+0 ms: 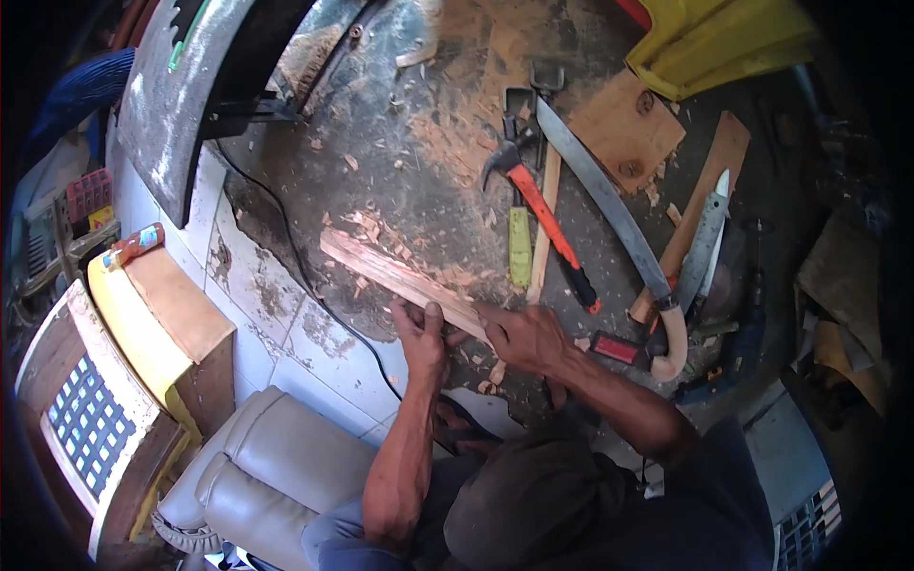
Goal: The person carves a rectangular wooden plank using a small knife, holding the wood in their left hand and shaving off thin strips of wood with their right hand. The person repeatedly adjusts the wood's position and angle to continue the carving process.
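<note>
A pale, rough-cut strip of wood (395, 273) lies slantwise in front of me, with both hands on it. My left hand (419, 335) is closed on its lower edge near the middle, thumb on top and fingers partly hidden beneath. At the strip's near right end, my right hand (529, 338) wraps round it; that end is covered by the fingers. Wood shavings (386, 233) are scattered along the strip's far side. Beyond my right hand lies a claw hammer (538, 211) with an orange and black handle.
A long curved machete (609, 214) with a pale handle lies right of the hammer. Further right are a smaller blade (705, 238) and a blue power drill (724, 376). A wooden board (628, 128) lies at the back. A black cable (295, 266) crosses the tiles at left.
</note>
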`<state>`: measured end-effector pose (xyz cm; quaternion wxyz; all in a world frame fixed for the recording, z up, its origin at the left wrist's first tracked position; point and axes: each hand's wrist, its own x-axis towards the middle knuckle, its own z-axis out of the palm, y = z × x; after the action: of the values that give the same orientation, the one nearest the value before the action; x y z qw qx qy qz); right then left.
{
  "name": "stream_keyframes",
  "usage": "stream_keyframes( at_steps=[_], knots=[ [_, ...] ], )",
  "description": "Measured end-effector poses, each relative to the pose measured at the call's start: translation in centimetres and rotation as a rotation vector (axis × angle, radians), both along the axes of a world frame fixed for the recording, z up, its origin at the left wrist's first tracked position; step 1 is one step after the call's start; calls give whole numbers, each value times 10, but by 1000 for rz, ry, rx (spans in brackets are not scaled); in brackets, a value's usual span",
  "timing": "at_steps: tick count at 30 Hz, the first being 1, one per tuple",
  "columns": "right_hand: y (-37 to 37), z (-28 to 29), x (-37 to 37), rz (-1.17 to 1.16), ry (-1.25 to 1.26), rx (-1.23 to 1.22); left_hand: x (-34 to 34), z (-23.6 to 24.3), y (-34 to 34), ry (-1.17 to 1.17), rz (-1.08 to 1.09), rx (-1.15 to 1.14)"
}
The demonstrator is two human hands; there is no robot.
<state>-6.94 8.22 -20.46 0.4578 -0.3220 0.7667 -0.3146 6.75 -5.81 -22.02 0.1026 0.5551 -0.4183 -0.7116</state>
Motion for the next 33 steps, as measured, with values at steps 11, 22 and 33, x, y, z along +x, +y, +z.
stream_keyframes(
  at_steps=[11,22,33],
  knots=[
    [11,5,4,26,6,36,2,-2,-2,-22,-40,-31],
    [-2,-7,10,37,43,26,4,0,-4,-47,-55,-3],
    [17,13,3,34,-29,61,5,0,3,-56,-37,-38]
  ],
)
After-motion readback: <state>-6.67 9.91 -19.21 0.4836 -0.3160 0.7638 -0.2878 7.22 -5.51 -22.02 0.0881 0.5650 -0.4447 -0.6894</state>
